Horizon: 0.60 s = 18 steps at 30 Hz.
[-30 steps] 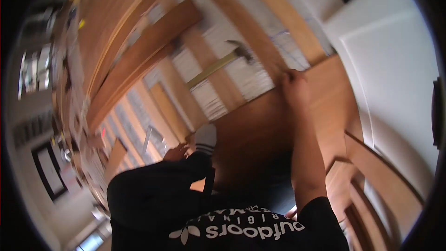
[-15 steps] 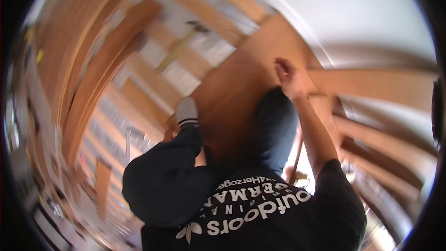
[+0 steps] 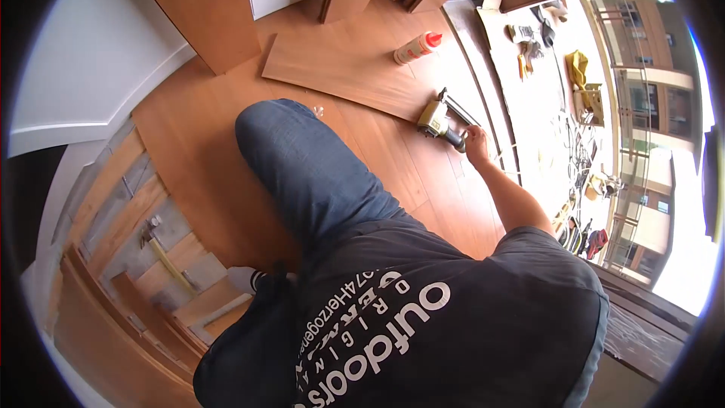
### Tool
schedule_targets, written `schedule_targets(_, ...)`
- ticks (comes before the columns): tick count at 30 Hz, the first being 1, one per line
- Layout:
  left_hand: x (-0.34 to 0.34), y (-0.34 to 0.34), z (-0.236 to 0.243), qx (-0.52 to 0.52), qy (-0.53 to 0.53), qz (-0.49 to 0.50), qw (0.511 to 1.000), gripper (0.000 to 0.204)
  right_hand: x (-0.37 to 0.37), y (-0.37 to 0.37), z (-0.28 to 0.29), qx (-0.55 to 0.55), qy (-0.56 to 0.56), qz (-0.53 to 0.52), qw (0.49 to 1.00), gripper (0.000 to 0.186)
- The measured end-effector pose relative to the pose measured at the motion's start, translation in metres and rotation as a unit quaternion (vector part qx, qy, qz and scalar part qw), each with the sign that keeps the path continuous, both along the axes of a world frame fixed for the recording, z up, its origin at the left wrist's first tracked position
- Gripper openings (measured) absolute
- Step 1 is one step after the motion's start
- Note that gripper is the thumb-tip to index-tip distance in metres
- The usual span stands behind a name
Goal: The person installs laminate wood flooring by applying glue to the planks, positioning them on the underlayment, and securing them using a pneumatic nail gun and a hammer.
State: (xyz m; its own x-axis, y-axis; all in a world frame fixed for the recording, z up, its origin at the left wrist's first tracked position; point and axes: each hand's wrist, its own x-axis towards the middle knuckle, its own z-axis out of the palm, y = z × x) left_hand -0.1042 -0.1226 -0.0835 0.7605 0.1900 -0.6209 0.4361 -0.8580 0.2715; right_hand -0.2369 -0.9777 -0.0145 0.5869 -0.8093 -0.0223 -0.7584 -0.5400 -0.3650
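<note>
My right hand [image 3: 474, 141], at the end of my bare forearm, has its fingers closed on the rear end of a pale gold and black nail gun [image 3: 434, 118] lying at the edge of a loose wooden plank [image 3: 340, 79]. Beyond that plank stands or leans a white bottle with a red top [image 3: 415, 49]. My bent knee [image 3: 279, 143] rests over the laid wooden floor [image 3: 408, 189]. My left hand is not visible; my body covers that side.
A hammer [image 3: 162, 253] lies on floor battens at lower left. Upright boards [image 3: 189, 0] lean at the white wall [image 3: 75, 75]. Cords [image 3: 574, 166], tools and a yellow cloth [image 3: 578, 68] lie along the bright window side at right, with a railing and buildings outside.
My view has swung right from the battens and hammer toward the window side. My right hand has left the floor boards and moved rightward onto the nail gun. My left hand has gone out of sight.
</note>
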Motion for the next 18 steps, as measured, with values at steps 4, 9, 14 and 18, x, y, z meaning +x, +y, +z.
schedule_targets(4,0.011,0.005,0.014,-0.01,-0.014,-0.023,1.0,0.035,-0.005,0.034,-0.012,-0.066,0.212,0.086,0.971,0.08)
schedule_targets(9,-0.012,0.016,0.037,0.007,-0.022,0.014,1.0,0.035,0.062,0.041,-0.011,0.028,0.336,0.076,0.939,0.101)
schedule_targets(14,-0.038,0.023,0.054,0.01,-0.019,0.066,0.998,0.034,0.081,0.036,-0.02,-0.006,0.398,0.095,0.913,0.108)
schedule_targets(18,-0.058,0.026,0.057,0.009,-0.019,0.097,0.995,0.034,0.077,0.036,-0.024,-0.022,0.394,0.115,0.912,0.109)
